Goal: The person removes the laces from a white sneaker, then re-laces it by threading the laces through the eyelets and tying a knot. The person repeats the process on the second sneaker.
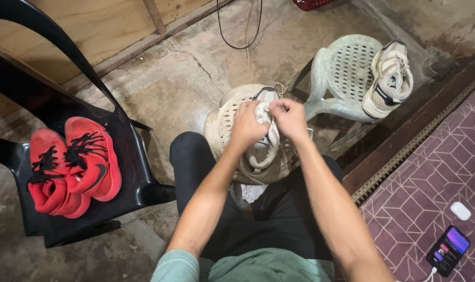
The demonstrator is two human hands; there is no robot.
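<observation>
Concrete floor [185, 83] fills my feed, cracked and stained, and at nine o'clock sits the big black plastic chair [138, 172], its seat carrying a pair of red sneakers [73, 164] with black laces, lying side by side and touching. At four o'clock I've got a maroon patterned mat [420, 193]. At one o'clock there's a pale green plastic chair [342, 68] with a perforated seat, and a white sneaker [389, 78] rests tilted on its right edge. Dead centre, a pale plastic stool [219, 122] stands just beyond the knees in dark trousers. On it sits the white shoe [261, 151] being handled, toe toward me, a dark-trimmed collar showing at twelve o'clock. Left hand [247, 124] and right hand [288, 117] are both up at the shoe's top, close together, fingers pinched shut on the white lace [263, 109] between them. Down at five o'clock on the mat, a lit phone [449, 249] on a white cable, and a small white case [460, 210] just beyond it.
</observation>
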